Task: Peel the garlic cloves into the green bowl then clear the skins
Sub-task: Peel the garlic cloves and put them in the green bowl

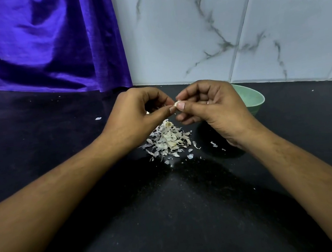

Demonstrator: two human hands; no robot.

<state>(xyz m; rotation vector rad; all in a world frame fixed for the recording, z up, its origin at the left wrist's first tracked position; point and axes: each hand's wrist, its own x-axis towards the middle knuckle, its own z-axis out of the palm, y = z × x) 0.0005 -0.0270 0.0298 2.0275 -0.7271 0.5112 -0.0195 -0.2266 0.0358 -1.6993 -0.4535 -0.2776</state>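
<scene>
My left hand (138, 112) and my right hand (213, 107) meet above the black counter, and both pinch a small pale garlic clove (177, 103) between thumb and fingertips. Below them lies a pile of papery garlic skins (168, 140) with a bit of the bulb's base on top. The green bowl (252, 98) stands behind my right hand, which hides most of it; I cannot see what is in it.
The black counter (171, 209) reaches toward me. Stray skin flakes (98, 118) lie to the left and near my right wrist. A purple cloth (42, 44) hangs at the back left. A marble-tiled wall (232, 29) rises behind the bowl.
</scene>
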